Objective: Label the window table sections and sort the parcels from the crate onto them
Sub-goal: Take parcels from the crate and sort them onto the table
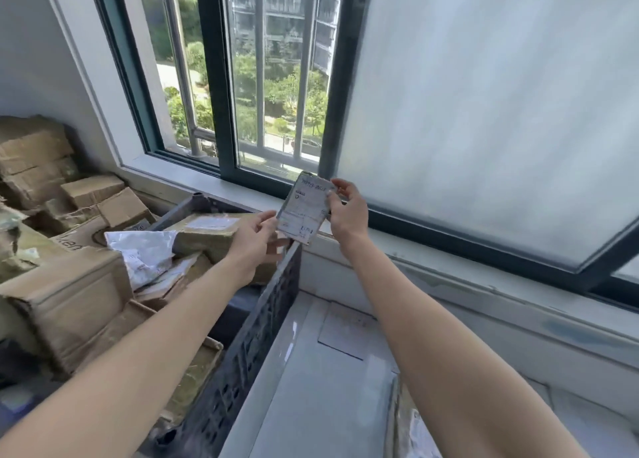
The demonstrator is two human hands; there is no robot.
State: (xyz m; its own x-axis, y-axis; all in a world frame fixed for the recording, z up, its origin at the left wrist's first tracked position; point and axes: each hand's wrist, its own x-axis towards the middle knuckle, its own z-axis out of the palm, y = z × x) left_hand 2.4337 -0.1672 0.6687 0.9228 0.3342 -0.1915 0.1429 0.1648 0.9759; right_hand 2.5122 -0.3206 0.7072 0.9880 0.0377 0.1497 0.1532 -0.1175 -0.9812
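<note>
Head view showed the white worktop [311,399] just right of the dark crate [256,336], which held brown boxes [214,236]. Above the crate's far right corner, the left hand [256,241] pinched the small parcel [304,208] at its lower edge, and the right hand [349,213] had its fingers clamped on its upper edge.

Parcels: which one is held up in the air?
The small label-faced parcel, pinched between the left hand and right hand; the others lie in the crate.

small flat parcel [304,208] with a white shipping label facing the room, tilted, pinched between left hand [256,239] and right hand [347,208] over the crate's far corner, dark perforated crate [242,354] right up against the white window table [311,405], stuffed with brown cardboard parcels [214,236] and a crinkly white mailer [145,253], paper sheet [347,329] flat on the table
</note>
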